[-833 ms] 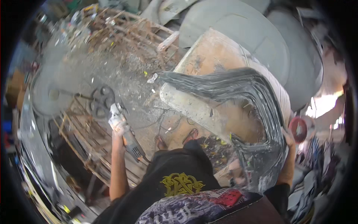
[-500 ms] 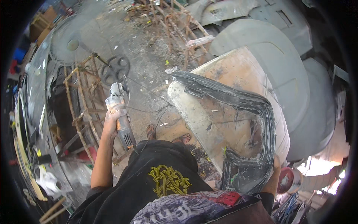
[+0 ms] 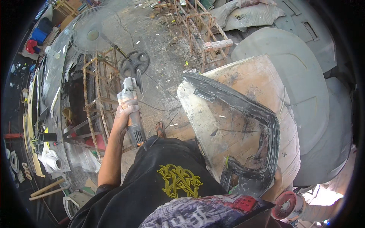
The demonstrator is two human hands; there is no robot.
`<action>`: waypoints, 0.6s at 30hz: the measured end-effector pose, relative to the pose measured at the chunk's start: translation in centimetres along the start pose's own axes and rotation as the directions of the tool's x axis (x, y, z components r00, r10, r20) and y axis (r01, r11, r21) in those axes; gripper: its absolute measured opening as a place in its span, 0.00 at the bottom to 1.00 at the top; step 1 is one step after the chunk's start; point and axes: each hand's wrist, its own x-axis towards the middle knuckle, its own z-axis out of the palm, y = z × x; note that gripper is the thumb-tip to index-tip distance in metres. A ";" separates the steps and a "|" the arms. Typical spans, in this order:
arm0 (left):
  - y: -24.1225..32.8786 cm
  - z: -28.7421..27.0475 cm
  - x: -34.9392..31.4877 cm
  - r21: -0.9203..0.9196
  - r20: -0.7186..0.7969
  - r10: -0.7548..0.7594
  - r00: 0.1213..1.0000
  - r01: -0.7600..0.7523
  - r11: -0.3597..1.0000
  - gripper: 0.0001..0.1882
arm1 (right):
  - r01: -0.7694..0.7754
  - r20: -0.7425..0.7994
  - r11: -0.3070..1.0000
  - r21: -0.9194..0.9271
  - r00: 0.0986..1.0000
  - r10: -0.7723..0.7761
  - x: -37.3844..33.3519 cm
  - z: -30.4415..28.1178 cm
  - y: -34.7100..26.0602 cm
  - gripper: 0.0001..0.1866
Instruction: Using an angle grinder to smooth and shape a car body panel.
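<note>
My left hand (image 3: 125, 115) is wrapped round the body of an orange and grey angle grinder (image 3: 136, 129). Its disc points up and away from me, touching nothing. On the right, a black curved frame (image 3: 272, 140), streaked with pale dust, lies over a worn white and brown panel (image 3: 189, 108). My right hand (image 3: 276, 181) grips the frame's outer edge at its near right corner; most of the fingers are hidden behind it. The grinder's cord (image 3: 161, 110) loops across the ground between my hands.
A pedestal fan (image 3: 92, 35) stands at the far left, beside a rusty metal stand (image 3: 99, 100). Another rusty stand (image 3: 205, 45) is at the back. Large grey panels (image 3: 292, 76) lean on the right, near a red round object (image 3: 284, 205). A sandalled foot (image 3: 160, 129) shows below.
The whole view has shifted, so the fan, stands and panels appear further right. Both hands keep their holds, and the grinder stays raised. One of my two feet has dropped out of sight.
</note>
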 end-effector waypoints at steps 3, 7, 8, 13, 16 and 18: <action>-0.4 0.3 0.6 -0.028 0.022 0.001 1.000 0.000 1.000 0.17 | 0.007 -0.015 0.999 -0.032 1.000 -0.008 -0.4 0.2 -0.7 0.25; -0.5 0.2 2.9 -0.068 0.061 -0.037 0.997 0.041 0.997 0.21 | 0.047 -0.120 0.987 -0.151 0.991 -0.066 -2.6 0.5 -2.7 0.25; -0.5 0.2 3.7 -0.067 0.077 -0.035 0.996 0.040 0.997 0.21 | 0.066 -0.167 0.975 -0.213 0.980 -0.103 -3.6 0.6 -3.7 0.25; 0.2 -0.4 9.0 -0.078 0.140 -0.076 0.987 0.088 0.993 0.22 | 0.119 -0.578 0.929 -0.351 0.753 -0.315 -11.0 3.3 -13.3 0.25; 0.7 -1.3 13.8 -0.045 0.200 -0.078 0.977 0.089 0.995 0.22 | 0.211 -0.714 0.910 -0.358 0.566 -0.412 -14.4 9.5 -21.6 0.22; 0.6 -2.0 17.3 -0.038 0.260 -0.066 0.963 0.078 0.996 0.21 | 0.260 -0.679 0.876 -0.405 0.557 -0.479 -15.0 16.6 -26.5 0.18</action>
